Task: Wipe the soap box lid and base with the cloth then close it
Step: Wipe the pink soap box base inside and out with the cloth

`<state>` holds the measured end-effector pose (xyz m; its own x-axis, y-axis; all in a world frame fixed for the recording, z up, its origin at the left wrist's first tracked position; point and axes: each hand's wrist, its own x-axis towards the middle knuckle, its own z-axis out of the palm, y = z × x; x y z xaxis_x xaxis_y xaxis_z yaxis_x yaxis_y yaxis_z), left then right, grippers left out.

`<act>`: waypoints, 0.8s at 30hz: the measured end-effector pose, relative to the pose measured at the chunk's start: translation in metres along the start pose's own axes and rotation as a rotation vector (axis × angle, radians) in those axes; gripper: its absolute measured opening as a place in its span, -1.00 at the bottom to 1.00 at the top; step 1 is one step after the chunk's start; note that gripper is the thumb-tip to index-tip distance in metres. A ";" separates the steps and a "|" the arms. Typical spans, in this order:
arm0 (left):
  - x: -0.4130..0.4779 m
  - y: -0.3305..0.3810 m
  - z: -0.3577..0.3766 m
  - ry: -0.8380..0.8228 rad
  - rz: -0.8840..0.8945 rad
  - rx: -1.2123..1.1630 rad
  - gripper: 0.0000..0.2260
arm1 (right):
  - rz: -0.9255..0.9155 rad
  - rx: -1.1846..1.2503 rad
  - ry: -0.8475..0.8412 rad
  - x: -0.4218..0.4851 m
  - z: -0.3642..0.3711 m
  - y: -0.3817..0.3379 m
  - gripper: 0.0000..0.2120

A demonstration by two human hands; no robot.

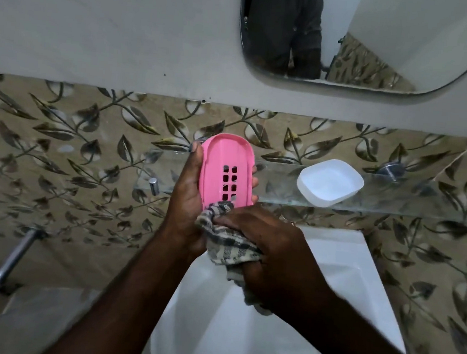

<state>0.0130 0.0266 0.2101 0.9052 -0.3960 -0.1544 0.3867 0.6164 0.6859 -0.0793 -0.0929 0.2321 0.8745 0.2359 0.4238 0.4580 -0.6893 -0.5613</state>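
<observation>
Closest is the white sink (344,287), down at the bottom. Both arms reach out over it.

The right hand (274,249) is curled tight around a checked cloth (231,245). The cloth is bunched up in the fist, and one loose end hangs down toward the sink. The top corner of the cloth touches the bottom end of the pink half of the soap box (222,161).

The left hand (187,198) holds that pink half up in the air, standing on its end. The thumb is on its left side and the fingertips peek around its right side, so the hand is wrapped around it from behind. The pink half has small square holes in the middle and its hollow side faces the camera. It sits above the sink and in front of the shelf.

Behind the hands is a glass shelf (395,198) on the wall. The white half of the soap box (328,183) lies on it, toward the right end, hollow side up, and it reaches the front edge. It is well apart from the pink half.

A shiny tap (15,258) sticks out of the wall low on the left. The wall behind has leaf tiles (58,145). Farthest away, up at the top, is a mirror (411,37).
</observation>
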 end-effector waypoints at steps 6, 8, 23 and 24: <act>0.006 -0.006 -0.013 0.004 -0.027 -0.055 -0.34 | 0.307 0.103 0.081 0.013 -0.039 0.038 -0.67; 0.005 -0.009 -0.011 -0.004 -0.030 -0.080 -0.34 | 0.313 0.184 0.258 0.020 -0.051 0.035 -0.72; -0.001 -0.026 0.006 -0.080 0.051 0.025 -0.49 | 0.053 -0.084 0.321 0.045 -0.021 0.014 -0.54; -0.003 -0.025 0.007 -0.078 0.069 0.053 -0.49 | 0.083 -0.037 0.355 0.050 -0.026 0.018 -0.55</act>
<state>-0.0003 0.0074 0.1989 0.9120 -0.4070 -0.0510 0.3123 0.6083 0.7297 -0.0313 -0.1117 0.2621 0.7957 -0.0703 0.6017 0.3757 -0.7218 -0.5812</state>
